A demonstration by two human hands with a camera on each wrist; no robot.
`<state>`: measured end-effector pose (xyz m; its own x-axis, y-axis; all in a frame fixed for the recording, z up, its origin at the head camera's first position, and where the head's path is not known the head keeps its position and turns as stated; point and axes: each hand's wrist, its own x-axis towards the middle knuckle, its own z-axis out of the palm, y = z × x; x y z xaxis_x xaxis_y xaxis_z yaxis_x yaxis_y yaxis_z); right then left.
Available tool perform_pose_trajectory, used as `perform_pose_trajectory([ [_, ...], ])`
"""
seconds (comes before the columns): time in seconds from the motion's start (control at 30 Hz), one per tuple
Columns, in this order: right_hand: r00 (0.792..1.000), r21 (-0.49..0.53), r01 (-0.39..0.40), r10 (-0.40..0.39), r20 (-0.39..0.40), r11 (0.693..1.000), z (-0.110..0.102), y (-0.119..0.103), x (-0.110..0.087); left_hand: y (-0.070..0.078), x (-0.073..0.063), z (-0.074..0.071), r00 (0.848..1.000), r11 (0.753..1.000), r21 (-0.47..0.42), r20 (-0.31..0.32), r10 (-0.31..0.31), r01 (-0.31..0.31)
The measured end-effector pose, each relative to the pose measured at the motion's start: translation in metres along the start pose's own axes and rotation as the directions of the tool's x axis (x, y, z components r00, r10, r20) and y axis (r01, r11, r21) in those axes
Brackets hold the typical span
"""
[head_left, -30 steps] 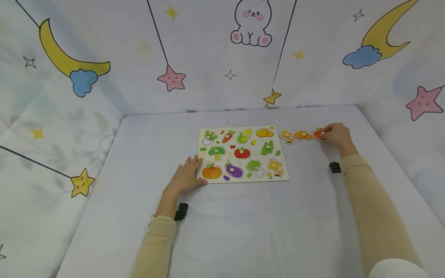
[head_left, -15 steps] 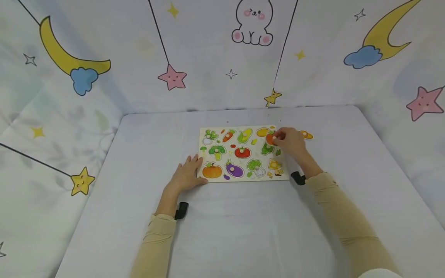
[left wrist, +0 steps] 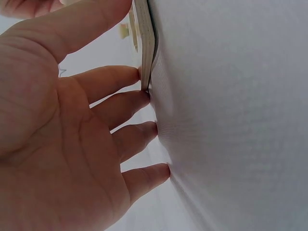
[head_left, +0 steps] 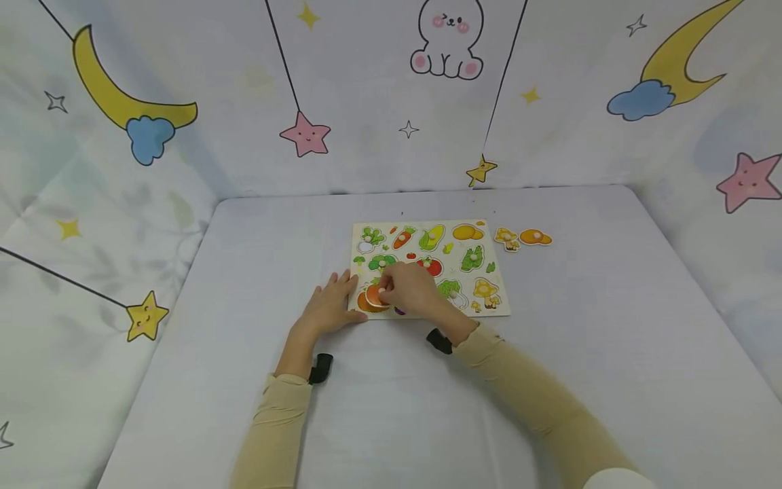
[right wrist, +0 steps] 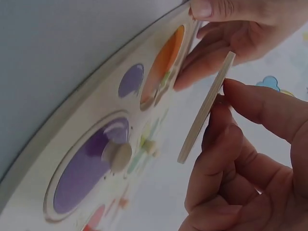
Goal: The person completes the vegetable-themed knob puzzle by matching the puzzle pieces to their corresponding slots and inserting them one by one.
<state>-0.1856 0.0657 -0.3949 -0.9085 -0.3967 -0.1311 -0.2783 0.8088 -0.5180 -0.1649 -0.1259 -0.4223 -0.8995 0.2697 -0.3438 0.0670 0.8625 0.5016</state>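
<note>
A wooden vegetable puzzle board [head_left: 421,315] lies on the table. My left hand [head_left: 326,307] rests at its left edge, fingers spread, fingertips on the board's side and the cloth. My right hand [head_left: 412,291] pinches the knob of an orange pumpkin piece [head_left: 375,296] above the printed pumpkin at the board's lower left. In the right wrist view that pumpkin piece [right wrist: 207,108] is seen edge-on, tilted and apart from the board. Close by, the purple eggplant piece [right wrist: 91,163] with its round knob sits in the board.
To the right of the board lie a mushroom piece [head_left: 506,238] and an orange-brown potato-like piece [head_left: 535,237]. Seated in the board are a carrot [head_left: 403,238], a corn piece [head_left: 432,238] and several others. A patterned cloth wall stands behind the table.
My right hand has carried the pumpkin piece from the table right of the board, leftward across it to its lower left corner. The left hand has stayed in place.
</note>
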Motion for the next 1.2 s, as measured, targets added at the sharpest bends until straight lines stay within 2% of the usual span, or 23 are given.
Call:
perform_pose_trajectory([
  [0.2,0.997,-0.134,-0.024,0.034,0.074,0.991,0.017,-0.014,0.014,0.0,0.0,0.0,1.0,1.0,-0.007,0.005,0.006,-0.006],
  [0.37,0.993,-0.167,-0.04,0.058,0.104,0.985,0.023,-0.017,0.02,0.001,0.001,-0.001,1.0,1.0,-0.007,0.007,0.007,-0.007],
  [0.77,0.989,-0.139,-0.085,0.1,0.106,0.987,0.025,-0.013,0.023,0.003,0.003,-0.002,1.0,0.999,0.034,0.007,0.019,-0.019],
  [1.03,0.988,-0.084,-0.045,0.057,0.146,0.995,0.023,-0.011,0.024,0.0,0.002,-0.002,1.0,0.999,0.048,0.006,0.019,-0.019],
  [1.2,0.987,0.032,-0.013,0.008,0.161,0.999,0.007,0.004,0.011,-0.001,0.002,-0.001,1.0,0.999,0.04,0.003,0.015,-0.015],
])
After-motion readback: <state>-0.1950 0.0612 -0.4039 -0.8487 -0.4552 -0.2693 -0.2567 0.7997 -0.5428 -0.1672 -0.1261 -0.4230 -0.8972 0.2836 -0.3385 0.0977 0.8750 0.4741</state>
